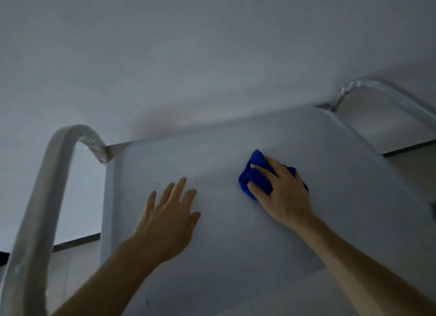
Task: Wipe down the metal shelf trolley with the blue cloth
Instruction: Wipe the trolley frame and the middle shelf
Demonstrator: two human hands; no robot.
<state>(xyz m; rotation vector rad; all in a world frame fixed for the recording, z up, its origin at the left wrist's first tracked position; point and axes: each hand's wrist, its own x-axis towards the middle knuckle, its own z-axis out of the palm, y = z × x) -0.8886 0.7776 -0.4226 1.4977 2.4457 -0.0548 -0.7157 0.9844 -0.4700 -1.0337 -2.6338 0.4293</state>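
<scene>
Left hand [168, 218] flat, fingers spread

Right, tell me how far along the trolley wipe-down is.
Done: nothing I can confirm; the top shelf shows no visible wiped streak. In hand: the right hand presses the bunched blue cloth on the shelf's far right part; the left hand is spread open above the shelf. Left: the wrapped handle rails and any lower shelves, unseen.
</scene>
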